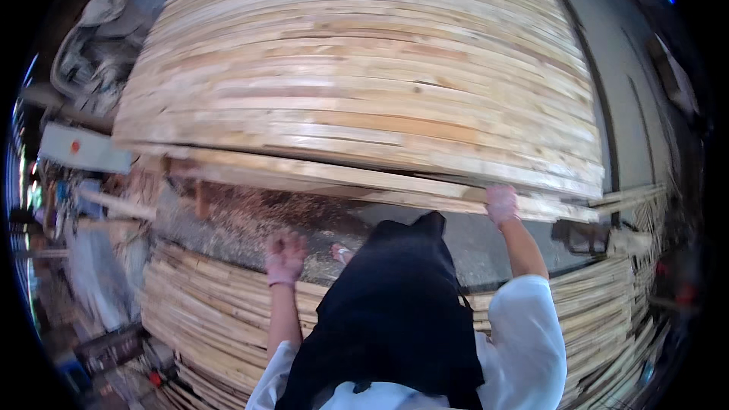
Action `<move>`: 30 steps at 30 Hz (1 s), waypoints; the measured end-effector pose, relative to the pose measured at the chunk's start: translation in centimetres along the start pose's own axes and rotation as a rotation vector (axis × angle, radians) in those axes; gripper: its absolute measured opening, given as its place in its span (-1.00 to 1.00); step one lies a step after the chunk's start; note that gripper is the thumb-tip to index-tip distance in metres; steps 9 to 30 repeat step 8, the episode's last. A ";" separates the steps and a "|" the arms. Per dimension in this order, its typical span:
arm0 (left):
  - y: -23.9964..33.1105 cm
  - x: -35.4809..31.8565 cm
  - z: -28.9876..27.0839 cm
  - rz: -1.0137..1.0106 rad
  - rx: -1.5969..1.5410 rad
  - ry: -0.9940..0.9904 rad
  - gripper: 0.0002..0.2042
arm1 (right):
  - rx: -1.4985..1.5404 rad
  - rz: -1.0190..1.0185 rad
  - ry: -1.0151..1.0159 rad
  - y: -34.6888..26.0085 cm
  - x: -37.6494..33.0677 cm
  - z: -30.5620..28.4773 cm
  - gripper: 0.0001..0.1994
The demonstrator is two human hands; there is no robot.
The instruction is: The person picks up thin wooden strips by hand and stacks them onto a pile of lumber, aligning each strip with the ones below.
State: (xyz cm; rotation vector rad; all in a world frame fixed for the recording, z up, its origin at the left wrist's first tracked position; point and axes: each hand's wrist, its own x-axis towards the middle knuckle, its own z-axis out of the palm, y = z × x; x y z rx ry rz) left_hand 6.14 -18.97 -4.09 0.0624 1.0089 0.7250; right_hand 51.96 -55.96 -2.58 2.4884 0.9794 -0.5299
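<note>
A wide layer of pale wooden strips (364,68) lies side by side in front of me. Along its near edge, a long wooden strip (342,175) sits a little apart, with a dark gap behind it. My right hand (502,205) is closed over this strip toward its right end; the fingers are somewhat blurred. Lower and to the left, my left hand (285,257) hangs in the air with its fingers apart and nothing in it. Both hands look pinkish, perhaps gloved.
Behind and beside me lies another stack of wooden strips (205,304). Wood shavings (266,216) cover the floor between the stacks. A pale box with a red button (83,148) stands at the left. Thin sticks (634,196) stick out at the right.
</note>
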 end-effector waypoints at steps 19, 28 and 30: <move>-0.5 2.9 4.1 -0.084 -0.096 -0.011 -0.44 | -0.050 -0.069 -0.145 0.4 -5.9 -4.8 -0.53; -0.5 2.9 4.1 -0.084 -0.096 -0.011 -0.44 | -0.050 -0.069 -0.145 0.4 -5.9 -4.8 -0.53; -0.5 2.9 4.1 -0.084 -0.096 -0.011 -0.44 | -0.050 -0.069 -0.145 0.4 -5.9 -4.8 -0.53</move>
